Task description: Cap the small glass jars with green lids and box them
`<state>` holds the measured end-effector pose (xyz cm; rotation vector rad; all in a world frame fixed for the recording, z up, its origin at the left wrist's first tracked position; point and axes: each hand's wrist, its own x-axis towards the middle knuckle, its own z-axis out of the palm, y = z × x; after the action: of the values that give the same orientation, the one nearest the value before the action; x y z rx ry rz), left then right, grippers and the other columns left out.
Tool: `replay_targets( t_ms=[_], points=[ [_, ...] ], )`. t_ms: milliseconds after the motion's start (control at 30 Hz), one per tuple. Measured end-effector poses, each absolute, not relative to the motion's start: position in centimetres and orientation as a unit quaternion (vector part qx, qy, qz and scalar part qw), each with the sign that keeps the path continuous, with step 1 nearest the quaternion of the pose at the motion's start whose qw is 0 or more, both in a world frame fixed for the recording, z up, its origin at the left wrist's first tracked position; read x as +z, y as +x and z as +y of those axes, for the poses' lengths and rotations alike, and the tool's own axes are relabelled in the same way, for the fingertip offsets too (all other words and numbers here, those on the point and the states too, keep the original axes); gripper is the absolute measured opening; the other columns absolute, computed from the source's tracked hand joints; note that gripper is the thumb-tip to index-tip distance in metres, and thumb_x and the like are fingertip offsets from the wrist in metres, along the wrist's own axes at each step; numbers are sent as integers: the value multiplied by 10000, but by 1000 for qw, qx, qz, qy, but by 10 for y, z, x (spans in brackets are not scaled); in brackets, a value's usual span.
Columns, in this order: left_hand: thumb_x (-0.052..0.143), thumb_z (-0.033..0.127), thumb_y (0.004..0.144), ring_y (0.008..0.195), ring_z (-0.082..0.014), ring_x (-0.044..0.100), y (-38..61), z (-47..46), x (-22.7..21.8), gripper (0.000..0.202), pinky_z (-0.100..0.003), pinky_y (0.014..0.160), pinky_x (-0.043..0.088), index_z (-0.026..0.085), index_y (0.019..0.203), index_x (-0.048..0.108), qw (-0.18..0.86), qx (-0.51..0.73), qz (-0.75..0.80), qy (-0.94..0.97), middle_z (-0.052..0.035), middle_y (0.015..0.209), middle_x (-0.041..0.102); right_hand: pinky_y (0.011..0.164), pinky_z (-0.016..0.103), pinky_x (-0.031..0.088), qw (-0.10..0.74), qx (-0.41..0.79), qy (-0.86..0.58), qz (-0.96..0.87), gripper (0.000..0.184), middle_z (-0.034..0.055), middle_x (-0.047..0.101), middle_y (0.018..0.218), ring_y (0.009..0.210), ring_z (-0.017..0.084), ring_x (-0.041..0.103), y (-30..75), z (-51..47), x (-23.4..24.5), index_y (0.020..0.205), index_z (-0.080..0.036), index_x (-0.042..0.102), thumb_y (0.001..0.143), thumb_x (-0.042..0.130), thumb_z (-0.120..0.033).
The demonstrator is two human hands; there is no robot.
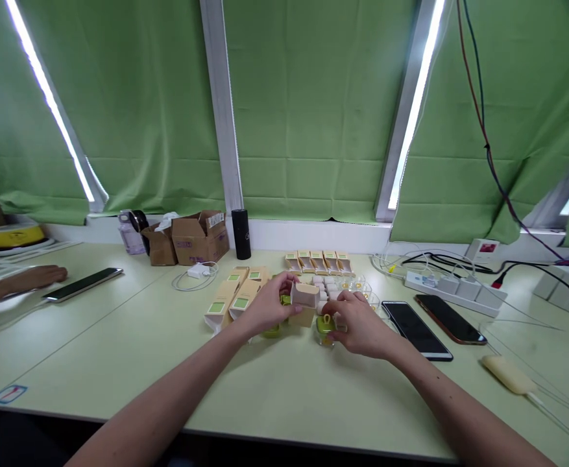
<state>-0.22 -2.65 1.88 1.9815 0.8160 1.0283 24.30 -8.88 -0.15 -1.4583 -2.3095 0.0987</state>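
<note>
My left hand (268, 307) is closed around a small tan cardboard box (305, 299) held just above the pale green table (119, 350). My right hand (358, 326) is closed on a small green and yellow item in a clear case (325, 326) that rests on the table right beside the box. Between and behind my hands lie several small white pieces and clear cases (347, 285). Flat tan boxes with green labels (230, 298) lie to the left of my left hand. A row of open tan boxes (319, 261) stands further back.
Two phones (433, 321) lie to the right, with a white power strip (454, 288) and cables behind. Brown cartons (191, 239), a black cylinder (241, 233) and a bottle (129, 233) stand by the window. Another person's hand (31, 279) rests at far left near a phone (82, 284).
</note>
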Motion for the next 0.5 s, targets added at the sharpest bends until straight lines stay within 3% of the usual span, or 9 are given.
replay_targets(
  t_ms=[300,500],
  points=[
    [842,195,708,994,-259,722,-2,-42,4,473,-383,857,589,233,1100,581,360,338,321,808,-57,1083,718,920,467,396,187,29,-529,-827,267,78,768,987,1058,328,595,247,-91,3,1020,-246,744,775,849,-268],
    [900,248,684,1143,-332,671,-7,-48,4,572,-479,964,562,257,1171,602,288,334,325,837,-98,1192,709,933,478,390,189,24,-524,-830,278,75,777,1005,1069,332,597,246,-93,3,1051,-257,743,786,826,-246]
  ],
)
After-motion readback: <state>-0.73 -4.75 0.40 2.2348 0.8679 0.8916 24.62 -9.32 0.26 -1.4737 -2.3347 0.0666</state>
